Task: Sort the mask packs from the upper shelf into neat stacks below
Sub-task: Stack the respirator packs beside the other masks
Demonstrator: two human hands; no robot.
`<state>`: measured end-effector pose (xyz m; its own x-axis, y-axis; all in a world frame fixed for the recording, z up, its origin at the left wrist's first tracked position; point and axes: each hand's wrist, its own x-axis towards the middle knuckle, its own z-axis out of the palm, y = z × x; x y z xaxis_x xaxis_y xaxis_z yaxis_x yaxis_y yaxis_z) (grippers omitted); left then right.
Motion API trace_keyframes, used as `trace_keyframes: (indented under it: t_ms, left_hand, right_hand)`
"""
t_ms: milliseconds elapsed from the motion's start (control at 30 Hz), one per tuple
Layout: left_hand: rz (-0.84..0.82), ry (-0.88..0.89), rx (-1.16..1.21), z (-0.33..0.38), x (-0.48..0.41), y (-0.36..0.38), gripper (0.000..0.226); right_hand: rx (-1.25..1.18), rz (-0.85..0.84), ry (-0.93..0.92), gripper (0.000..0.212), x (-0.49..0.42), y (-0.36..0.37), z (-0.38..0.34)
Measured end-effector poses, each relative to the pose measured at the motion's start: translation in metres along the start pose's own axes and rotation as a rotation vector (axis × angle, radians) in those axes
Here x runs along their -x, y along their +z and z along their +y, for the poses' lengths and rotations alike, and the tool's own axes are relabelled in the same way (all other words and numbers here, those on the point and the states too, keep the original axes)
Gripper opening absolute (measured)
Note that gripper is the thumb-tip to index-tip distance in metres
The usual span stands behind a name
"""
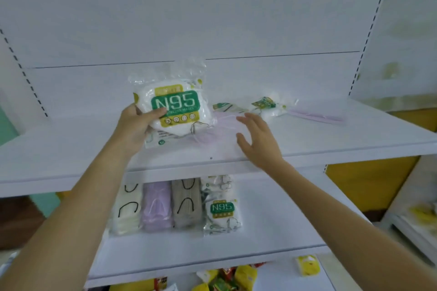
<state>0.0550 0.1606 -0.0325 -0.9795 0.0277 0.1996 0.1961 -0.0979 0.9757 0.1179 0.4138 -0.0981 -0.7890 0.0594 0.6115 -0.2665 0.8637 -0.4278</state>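
My left hand [137, 123] grips a white N95 mask pack [179, 104] with a green label, lifted and tilted above the upper shelf [71, 149]. My right hand [257, 139] hovers open just right of it, fingers spread over a pale purple mask pack [220, 123] lying on the shelf. Further right on the same shelf lie two more N95 packs [269, 106] and a flat purple pack [316, 113]. On the lower shelf [272, 231] stand neat stacks: cream packs [127, 208], purple packs [157, 205], tan packs [186, 203] and N95 packs [221, 208].
The white shelf back panel [212, 19] rises behind the upper shelf, with slotted uprights at both sides. Below the lower shelf lie yellow and red snack packets [236, 276]. Another shelving unit [413, 220] with yellow items stands at the right.
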Motion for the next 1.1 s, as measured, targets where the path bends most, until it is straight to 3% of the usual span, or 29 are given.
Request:
trace_keyframes:
  t_ms: [133, 233, 333, 433, 567, 700, 867, 967, 1100]
  left_hand:
    - [-0.025, 0.016, -0.016, 0.001, -0.025, 0.049, 0.02]
    - [-0.042, 0.029, 0.004, -0.005, -0.057, 0.082, 0.022]
    - [-0.029, 0.025, 0.046, -0.009, -0.094, 0.107, 0.028]
    - [0.004, 0.045, 0.066, -0.013, -0.122, 0.122, 0.035]
    - [0.066, 0.063, 0.034, -0.018, -0.139, 0.131, 0.031]
    - [0.112, 0.058, -0.059, -0.03, -0.14, 0.144, 0.037]
    - [0.221, -0.019, -0.086, -0.037, -0.123, 0.155, 0.037]
    - [0.215, -0.087, -0.014, -0.033, -0.11, 0.166, 0.036]
    - [0.11, -0.179, 0.076, -0.019, -0.074, 0.179, 0.023]
  right_hand:
    - [-0.014, -0.028, 0.439, 0.049, -0.055, -0.021, 0.066]
    - [0.045, -0.173, 0.805, 0.067, -0.089, -0.021, 0.098]
    - [0.127, -0.241, 0.898, 0.085, -0.111, -0.01, 0.125]
    - [0.097, -0.214, 0.822, 0.079, -0.129, 0.0, 0.146]
    - [-0.098, -0.152, 0.533, 0.054, -0.139, 0.005, 0.16]
    - [-0.254, 0.075, 0.378, 0.05, -0.138, 0.0, 0.174]
    - [-0.648, 0.331, 0.338, 0.049, -0.15, -0.04, 0.176]
    - [-0.972, 0.165, 0.29, 0.047, -0.154, -0.052, 0.157]
    - [-0.851, -0.151, 0.141, 0.047, -0.148, -0.034, 0.118]
